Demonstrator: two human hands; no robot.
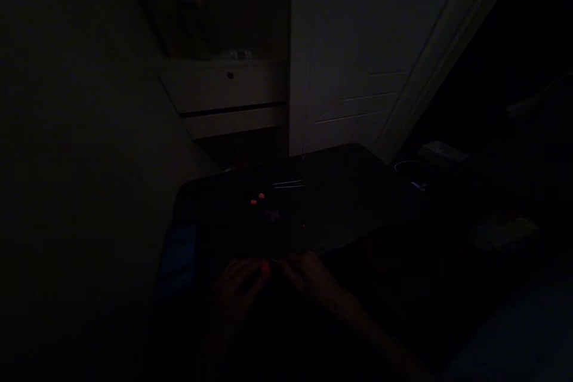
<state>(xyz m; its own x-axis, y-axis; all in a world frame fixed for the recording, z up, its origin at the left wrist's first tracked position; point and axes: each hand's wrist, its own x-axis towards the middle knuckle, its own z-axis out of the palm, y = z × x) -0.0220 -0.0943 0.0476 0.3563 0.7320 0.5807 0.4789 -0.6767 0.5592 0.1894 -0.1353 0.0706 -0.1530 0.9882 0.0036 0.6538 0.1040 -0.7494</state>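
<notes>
The scene is very dark. My left hand (239, 283) pinches a small orange-red lump (265, 269) between thumb and fingers at the near side of the dark table. Close on its right, my right hand (308, 274) has its fingers pressed together; a thin pale glint (274, 261) shows at their tips, too small to name. Beyond the hands lie two small orange-red pieces (261, 196), a dim purple piece (271, 215) and a tiny red bit (305, 225). Two thin pale sticks (289, 184) lie side by side farther back.
A blue flat object (176, 259) lies at the table's left edge. Behind the dark table (344, 185) stand a drawer unit (228, 92) and a pale door panel (349, 54). On the right, a pale box-like object (443, 154) and a thin white cord (405, 162) show dimly.
</notes>
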